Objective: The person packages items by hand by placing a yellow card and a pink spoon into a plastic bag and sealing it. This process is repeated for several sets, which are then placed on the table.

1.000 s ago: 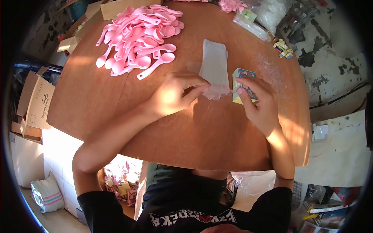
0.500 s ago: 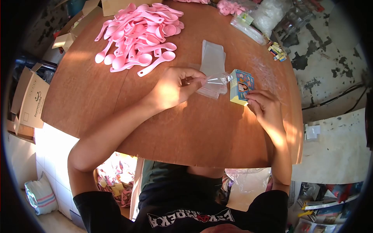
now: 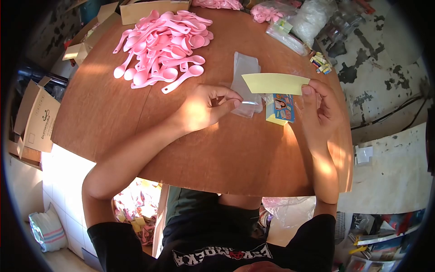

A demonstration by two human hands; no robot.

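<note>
My right hand (image 3: 322,109) pinches the right end of a pale yellow card (image 3: 276,83), raised above the table with its plain side showing. Under it, partly covered, a stack of printed cards (image 3: 282,110) with blue faces and yellow edges rests on the wood. My left hand (image 3: 204,106) is closed, thumb and fingers pinching a clear plastic bag (image 3: 249,103) whose outline is hard to make out. Behind that bag lies a pile of flat clear bags (image 3: 245,68), partly hidden by the card.
Pink plastic spoons (image 3: 165,45) are heaped on the brown table (image 3: 217,154) at the back left. Plastic-wrapped goods (image 3: 312,20) and small folded cards (image 3: 321,62) sit along the right edge. A cardboard box (image 3: 154,11) stands at the back.
My right hand has lifted one card off the stack, moving it up and turning its yellow side into view. The left hand stays nearly in place with the bag.
</note>
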